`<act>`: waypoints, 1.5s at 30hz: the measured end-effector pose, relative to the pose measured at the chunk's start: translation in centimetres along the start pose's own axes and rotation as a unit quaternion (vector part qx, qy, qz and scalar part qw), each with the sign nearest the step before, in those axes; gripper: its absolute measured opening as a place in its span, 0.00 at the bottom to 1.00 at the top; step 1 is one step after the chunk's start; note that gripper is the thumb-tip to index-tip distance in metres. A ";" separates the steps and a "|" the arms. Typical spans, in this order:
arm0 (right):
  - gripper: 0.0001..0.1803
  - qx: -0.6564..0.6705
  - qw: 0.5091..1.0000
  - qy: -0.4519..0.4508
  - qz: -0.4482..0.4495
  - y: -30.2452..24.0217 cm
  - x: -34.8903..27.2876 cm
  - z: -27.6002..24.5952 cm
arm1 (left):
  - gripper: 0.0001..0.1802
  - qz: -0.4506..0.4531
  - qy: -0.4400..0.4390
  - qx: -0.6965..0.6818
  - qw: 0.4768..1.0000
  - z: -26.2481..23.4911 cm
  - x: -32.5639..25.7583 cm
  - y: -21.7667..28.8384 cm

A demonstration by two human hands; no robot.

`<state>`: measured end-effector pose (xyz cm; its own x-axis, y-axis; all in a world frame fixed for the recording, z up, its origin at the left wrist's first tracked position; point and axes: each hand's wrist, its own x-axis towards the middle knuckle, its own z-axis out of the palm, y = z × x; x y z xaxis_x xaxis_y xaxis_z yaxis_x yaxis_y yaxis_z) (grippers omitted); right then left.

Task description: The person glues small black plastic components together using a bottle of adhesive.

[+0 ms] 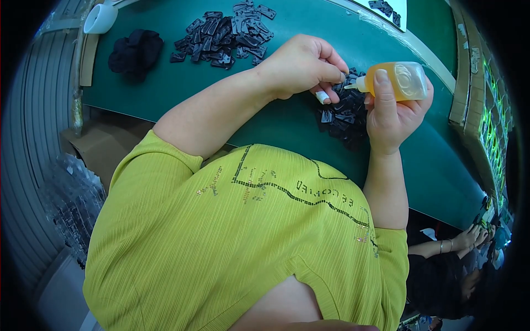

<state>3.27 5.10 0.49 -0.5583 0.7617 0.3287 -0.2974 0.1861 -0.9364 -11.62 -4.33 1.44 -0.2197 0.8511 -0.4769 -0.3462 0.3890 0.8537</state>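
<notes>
My right hand [398, 113] is wrapped round a clear squeeze bottle [400, 80] of amber liquid, tipped on its side. Its thin nozzle points left and ends close by the fingertips of my left hand [306, 63]. Those fingers are pinched together on something too small to make out; one finger wears a white wrap [322, 97]. Beneath both hands lies a heap of small black plastic parts [345, 113]. A bigger pile of similar black parts [221, 38] is spread beyond my left forearm.
A crumpled black cloth [137, 52] lies at the left of the green table [298, 124]. Behind it is a white roll [100, 19]. A white tray [400, 14] with a few black parts stands far right. Cardboard [469, 83] borders the right edge; another person's hands [469, 236] show lower right.
</notes>
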 end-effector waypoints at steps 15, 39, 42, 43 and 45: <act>0.10 0.145 0.979 0.132 0.053 -0.7 2.1 -1.2 | 0.13 0.141 0.098 0.036 0.985 -2.9 3.3 2.5; 0.14 0.131 0.979 0.133 0.076 -0.7 1.6 -0.6 | 0.13 0.124 0.108 0.617 0.770 -10.8 2.2 5.6; 0.14 0.137 0.979 0.130 0.079 -0.7 1.7 -0.6 | 0.14 0.136 0.125 0.610 0.770 -11.2 2.0 5.0; 0.14 0.137 0.978 0.131 0.081 -0.7 1.7 -0.7 | 0.13 0.144 0.144 0.590 0.781 -11.3 2.0 4.8; 0.15 0.122 0.981 0.126 0.079 -0.7 1.8 -1.1 | 0.13 0.148 0.164 0.570 0.791 -11.2 1.9 4.6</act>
<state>3.37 6.99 1.63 -0.4118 0.9044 0.1117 -0.4166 -0.0777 -0.9058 -23.84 -4.87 2.11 -0.4275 0.8996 -0.0889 0.7716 0.4143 0.4827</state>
